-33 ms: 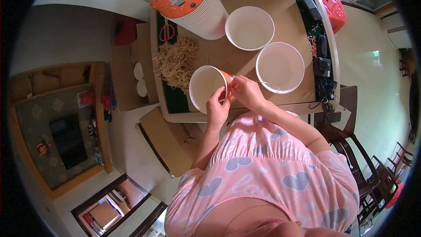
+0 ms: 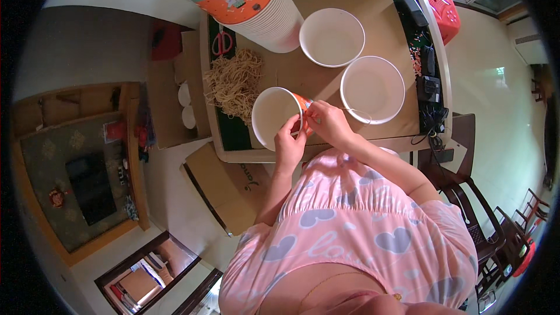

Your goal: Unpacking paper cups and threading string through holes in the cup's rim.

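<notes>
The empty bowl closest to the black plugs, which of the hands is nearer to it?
Right. The right hand is just lower left of that empty bowl in the picture; the left hand is farther left, on the held bowl.

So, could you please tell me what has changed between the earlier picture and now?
Nothing has visibly moved, and nothing was taken hold of or let go. The left hand stays at the rim of the held cup, the right hand at its outer side. The string pile and cup stack also stayed.
</notes>
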{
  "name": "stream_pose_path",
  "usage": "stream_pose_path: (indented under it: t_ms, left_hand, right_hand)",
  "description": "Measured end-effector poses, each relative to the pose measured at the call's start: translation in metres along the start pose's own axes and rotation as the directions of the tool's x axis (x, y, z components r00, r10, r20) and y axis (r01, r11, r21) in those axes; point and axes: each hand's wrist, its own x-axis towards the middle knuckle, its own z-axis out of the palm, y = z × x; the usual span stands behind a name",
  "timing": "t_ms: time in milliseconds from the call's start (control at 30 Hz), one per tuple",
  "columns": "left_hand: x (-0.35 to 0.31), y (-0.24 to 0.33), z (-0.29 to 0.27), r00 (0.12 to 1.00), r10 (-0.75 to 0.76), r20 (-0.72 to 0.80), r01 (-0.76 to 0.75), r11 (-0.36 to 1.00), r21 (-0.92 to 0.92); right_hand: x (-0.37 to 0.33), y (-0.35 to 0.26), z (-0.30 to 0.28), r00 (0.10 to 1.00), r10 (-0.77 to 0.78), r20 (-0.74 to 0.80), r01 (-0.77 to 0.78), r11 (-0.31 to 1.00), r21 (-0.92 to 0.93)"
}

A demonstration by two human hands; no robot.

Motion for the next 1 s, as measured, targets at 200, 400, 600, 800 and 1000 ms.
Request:
stream_pose_path:
  t_ms: [200, 400, 600, 800, 1000]
  left_hand:
    - [0.005, -0.021, 0.004, 0.998, 0.047, -0.050, -0.049, 0.998, -0.043]
    - [0.008, 0.009, 0.010, 1.000, -0.022, 0.013, 0.021, 0.995, 0.096]
    - [0.020, -0.014, 0.023, 0.989, 0.145, -0.004, -0.141, 0.971, 0.194]
    - [0.037, -0.028, 0.022, 0.912, -0.323, 0.251, 0.406, 0.795, -0.451]
    - [0.051, -0.038, 0.026, 0.714, -0.401, 0.574, 0.694, 0.295, -0.657]
  right_hand:
    - [-0.001, -0.003, -0.003, 1.000, -0.017, -0.009, 0.016, 0.996, -0.084]
    - [-0.003, 0.005, -0.005, 0.999, -0.019, -0.027, 0.017, 0.997, -0.078]
    - [-0.002, 0.013, -0.011, 0.999, -0.044, -0.016, 0.042, 0.994, -0.105]
    - [-0.013, -0.008, -0.020, 0.997, -0.074, 0.036, 0.075, 0.997, -0.026]
    - [-0.023, -0.028, -0.003, 0.800, -0.177, 0.573, 0.336, 0.924, -0.182]
